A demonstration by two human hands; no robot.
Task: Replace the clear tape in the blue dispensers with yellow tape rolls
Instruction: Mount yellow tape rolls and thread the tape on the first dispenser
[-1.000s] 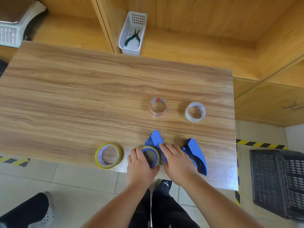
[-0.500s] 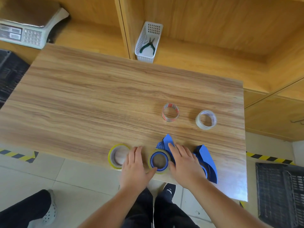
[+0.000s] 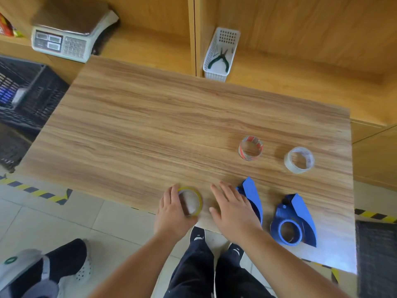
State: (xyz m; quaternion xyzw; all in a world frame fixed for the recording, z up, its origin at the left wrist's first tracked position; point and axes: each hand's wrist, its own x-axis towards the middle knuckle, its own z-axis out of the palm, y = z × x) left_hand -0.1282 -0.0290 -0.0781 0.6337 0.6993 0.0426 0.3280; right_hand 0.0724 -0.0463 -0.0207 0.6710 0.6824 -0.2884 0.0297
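A loose yellow tape roll (image 3: 198,195) lies flat near the table's front edge. My left hand (image 3: 173,212) curls around its left and near rim. My right hand (image 3: 235,210) rests flat, fingers apart, over the left blue dispenser (image 3: 251,193), so only the dispenser's pointed far end shows. What sits on this dispenser's hub is hidden. The right blue dispenser (image 3: 297,214) lies to the right, its blue hub bare. Farther back stand two clear tape rolls, one with a red-printed core (image 3: 250,156) and one plain (image 3: 289,162).
The wooden table (image 3: 150,130) ends just under my hands. A white basket with pliers (image 3: 211,61) and a weighing scale (image 3: 71,35) sit on the shelf behind. Black crates stand at the left (image 3: 25,93) and right (image 3: 376,254). Another person's shoe (image 3: 66,265) is bottom left.
My left hand has left the dispenser and moved left onto the loose yellow roll. My right hand stays over the left dispenser. The view has swung left.
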